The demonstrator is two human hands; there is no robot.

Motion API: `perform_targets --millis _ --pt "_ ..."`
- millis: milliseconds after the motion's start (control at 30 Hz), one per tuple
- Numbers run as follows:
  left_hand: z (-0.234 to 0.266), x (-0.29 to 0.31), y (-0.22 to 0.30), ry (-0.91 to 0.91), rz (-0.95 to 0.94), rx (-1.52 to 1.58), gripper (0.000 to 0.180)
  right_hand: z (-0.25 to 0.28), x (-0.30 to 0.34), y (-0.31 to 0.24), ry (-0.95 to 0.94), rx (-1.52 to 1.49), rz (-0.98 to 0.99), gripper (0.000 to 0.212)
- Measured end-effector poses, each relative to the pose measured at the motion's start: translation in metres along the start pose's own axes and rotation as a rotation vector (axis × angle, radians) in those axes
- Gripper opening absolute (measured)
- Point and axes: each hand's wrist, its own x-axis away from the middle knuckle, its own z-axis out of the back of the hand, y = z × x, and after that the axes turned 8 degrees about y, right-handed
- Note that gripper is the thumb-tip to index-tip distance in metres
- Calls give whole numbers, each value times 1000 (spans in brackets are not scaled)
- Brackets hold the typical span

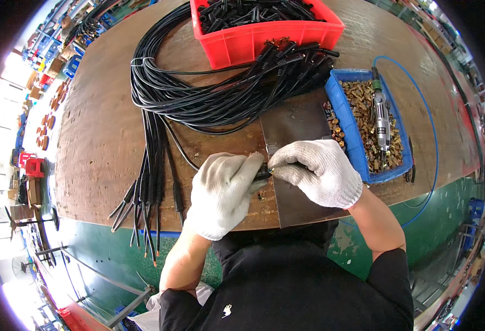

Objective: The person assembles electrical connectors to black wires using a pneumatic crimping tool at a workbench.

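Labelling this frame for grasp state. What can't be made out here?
- Head view: the small black part pinched between left hand and right hand is mostly covered by gloved fingers; its shape is unclear.
- Red bin: cut off by the top edge.
- Brass pieces in the blue bin: too small to tell apart.
- Room edges: blurred and bent by the fisheye.

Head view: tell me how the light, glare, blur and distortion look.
Head view: strong fisheye, so the table edge bows and the corners go black; the left rim is blown out white by bright light; the centre is evenly lit and sharp on the left hand, right hand and cables; the small part pinched between both grips is too dark to make out.
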Motion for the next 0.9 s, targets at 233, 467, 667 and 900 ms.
perform_targets --millis 233,467,667,900 --pt "-5 -15 -18 -28 14 80 93 -9 -4 17 25 -271 -263 16" --pt "-20 -56 -16 94 23 -100 86 -25 -28 32 207 -100 -378 32" --pt "-48 -27 -11 118 658 481 42 -19 -35 70 417 -695 -818 24" --pt "-106 -89 -51 229 761 1492 78 -55 -28 107 661 -675 -822 32"
